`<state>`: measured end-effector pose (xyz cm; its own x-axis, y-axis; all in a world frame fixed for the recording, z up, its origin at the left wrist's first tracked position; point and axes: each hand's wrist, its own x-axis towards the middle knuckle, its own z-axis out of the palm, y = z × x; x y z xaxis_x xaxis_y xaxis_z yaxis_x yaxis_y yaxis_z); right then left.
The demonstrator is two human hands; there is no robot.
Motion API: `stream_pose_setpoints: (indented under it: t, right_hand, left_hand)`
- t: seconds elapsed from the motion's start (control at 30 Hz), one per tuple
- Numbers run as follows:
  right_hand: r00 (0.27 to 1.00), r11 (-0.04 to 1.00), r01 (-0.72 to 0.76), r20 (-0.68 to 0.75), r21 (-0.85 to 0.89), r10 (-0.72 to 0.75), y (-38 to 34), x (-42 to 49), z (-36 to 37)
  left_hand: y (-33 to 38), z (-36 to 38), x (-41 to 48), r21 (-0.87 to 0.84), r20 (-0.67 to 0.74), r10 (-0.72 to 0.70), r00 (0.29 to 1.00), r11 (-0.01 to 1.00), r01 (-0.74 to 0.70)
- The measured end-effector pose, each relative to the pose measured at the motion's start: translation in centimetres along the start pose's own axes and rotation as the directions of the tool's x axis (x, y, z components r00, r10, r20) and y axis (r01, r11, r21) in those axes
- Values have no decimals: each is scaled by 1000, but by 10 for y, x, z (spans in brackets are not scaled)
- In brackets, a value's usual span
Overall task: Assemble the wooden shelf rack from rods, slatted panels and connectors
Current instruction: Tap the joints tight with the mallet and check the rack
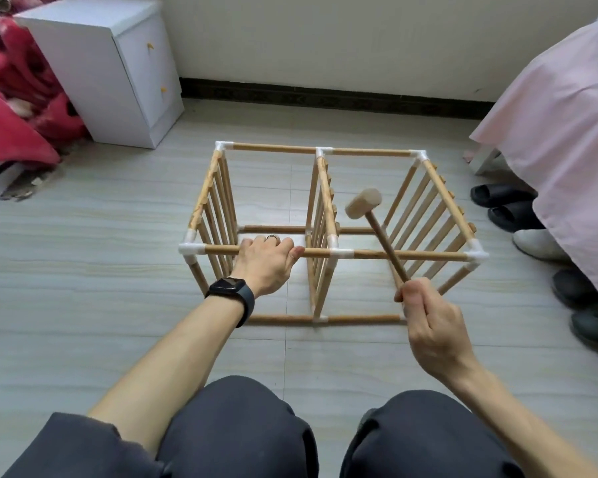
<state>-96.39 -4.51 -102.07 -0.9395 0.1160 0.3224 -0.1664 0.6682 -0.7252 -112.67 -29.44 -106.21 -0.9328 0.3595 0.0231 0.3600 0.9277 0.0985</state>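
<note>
left hand [268, 262] wrapped round rack's [328, 232] near top rod [411, 255]; right hand [428, 326] fisted on wooden mallet [377, 225] handle, head raised.

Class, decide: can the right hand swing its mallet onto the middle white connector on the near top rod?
Probably yes: the mallet in the right hand is raised near the connector, nothing between.
</note>
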Motion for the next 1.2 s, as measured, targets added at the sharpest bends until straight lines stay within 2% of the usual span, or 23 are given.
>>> stream_pose_setpoints:
  t: [0.07, 0.1, 0.17, 0.2, 0.27, 0.33, 0.37, 0.47, 0.5, 0.6, 0.63, 0.67, 0.73, 0.77, 0.9, 1.0, 1.1, 1.2]
  right_hand:
    - [1000, 1000, 8, -24, -3, -8, -1, -2, 2]
    - [998, 995, -34, 58, -97, 39, -1, -1, 4]
    - [943, 935, -94, 271, -342, 194, 4, 0, 7]
    - [936, 925, -110, 275, -363, 219, 6, 0, 7]
    - [982, 972, -94, 141, -215, 126, 5, 0, 5]
    - [997, 995, -52, 58, -91, 58, 2, -3, 4]
    - [995, 993, -59, 77, -104, 67, 2, -2, 4]
    - [937, 936, -121, 273, -330, 217, 7, 1, 4]
    - [946, 945, -119, 254, -304, 201, 8, 0, 4]
    - [998, 998, -48, 45, -46, 50, 4, -3, 6]
    - [999, 999, -39, 25, -28, 40, 5, -4, 6]
    - [995, 995, -65, 66, -79, 71, 5, -1, 7]
    - [947, 933, -122, 242, -339, 212, 9, 2, 10]
    - [931, 910, -139, 261, -390, 254, 13, 3, 10]
    - [963, 956, -177, 158, -234, 217, 14, 5, 4]
    - [947, 942, -238, 159, -237, 279, 17, 9, 1]
    - [934, 936, -291, 155, -196, 323, 21, 12, 1]
    - [933, 941, -318, 141, -112, 332, 20, 15, 6]
  left_hand:
    - [0, -2, -1, 1, 15, -2, 1000, 1000, 2]
    - [0, -3, -1, 2, 21, -4, 1000, 1000, 4]
    - [0, -5, -1, -1, 35, -11, 999, 1000, 11]
    - [0, -5, -1, -6, 42, -16, 999, 1000, 16]
    - [1, -5, -1, -11, 41, -15, 999, 1000, 15]
    - [0, -4, -1, -7, 39, -15, 999, 1000, 15]
    - [0, -4, 0, -2, 38, -15, 999, 1000, 15]
    - [0, -4, -1, 11, 28, -18, 999, 1000, 18]
    - [0, -4, -1, 9, 33, -19, 999, 1000, 19]
    - [0, -4, 0, 1, 47, -18, 999, 1000, 18]
    - [0, -4, 0, -5, 52, -20, 998, 1000, 20]
    - [0, -4, 0, -6, 50, -21, 999, 1000, 21]
    - [1, -4, -1, -6, 46, -32, 998, 999, 32]
    - [2, -5, -1, -9, 51, -45, 998, 999, 46]
    - [13, -3, 7, -5, 67, -60, 996, 998, 61]
    - [30, -1, 16, -35, 31, -43, 999, 998, 44]
    - [44, -4, 28, -201, 61, -35, 998, 978, 46]
    - [36, -18, 27, -564, 9, -57, 998, 824, 52]
